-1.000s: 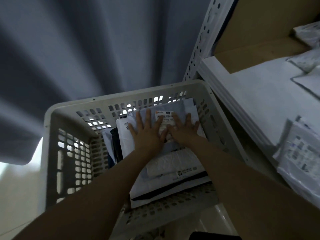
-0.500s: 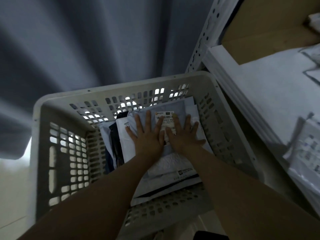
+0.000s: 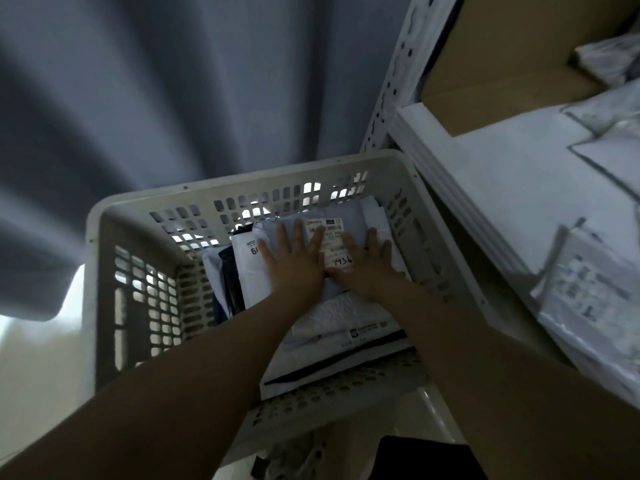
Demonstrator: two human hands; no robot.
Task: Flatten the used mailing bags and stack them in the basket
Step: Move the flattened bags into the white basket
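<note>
The white perforated plastic basket [image 3: 242, 183] is open at the top, so entry from above is free. Inside, the stack of flattened white and grey plastic mailing bags [image 3: 343, 315] fills the middle and right. The left hand [image 3: 294, 268] and right hand [image 3: 363, 273] lie flat over its far half. A gap beside the basket's left wall looks bare, though it is too dark to be sure. The white shelf board [image 3: 502, 174] crowds the right wall, and the grey fabric curtain [image 3: 173, 81] hangs close behind.

A white perforated basket [image 3: 221, 190] holds a flat stack of mailing bags [image 3: 341, 308]. The top bag [image 3: 354, 220], pale grey with a white label [image 3: 330, 242] handwritten 1936, lies at 1 o'clock. White bags [image 3: 346, 356] protrude at 6 o'clock, a dark bag [image 3: 230, 271] at 9.
</note>
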